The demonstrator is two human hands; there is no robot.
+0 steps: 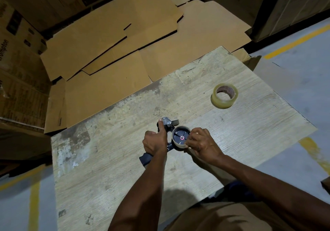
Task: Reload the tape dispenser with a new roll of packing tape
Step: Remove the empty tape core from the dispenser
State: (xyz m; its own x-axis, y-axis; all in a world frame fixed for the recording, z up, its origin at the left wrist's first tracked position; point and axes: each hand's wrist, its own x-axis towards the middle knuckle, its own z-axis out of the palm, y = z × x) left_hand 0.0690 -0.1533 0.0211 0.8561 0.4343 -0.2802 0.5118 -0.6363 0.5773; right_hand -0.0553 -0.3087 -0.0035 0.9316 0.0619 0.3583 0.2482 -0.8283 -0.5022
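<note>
A dark blue tape dispenser (168,123) lies on the worn wooden table (125,159). My left hand (155,141) grips its handle, with the thumb stretched toward the metal blade end. On the dispenser's dark hub sits a bare cardboard core (180,138). My right hand (203,145) pinches the rim of that core with its fingertips. A new roll of clear packing tape (224,96) lies flat on the table at the far right, apart from both hands.
Flattened cardboard sheets (110,52) are stacked beyond the table's far edge. Printed cartons (19,70) stand at the left. Grey floor with yellow lines (294,41) shows to the right and at the lower left.
</note>
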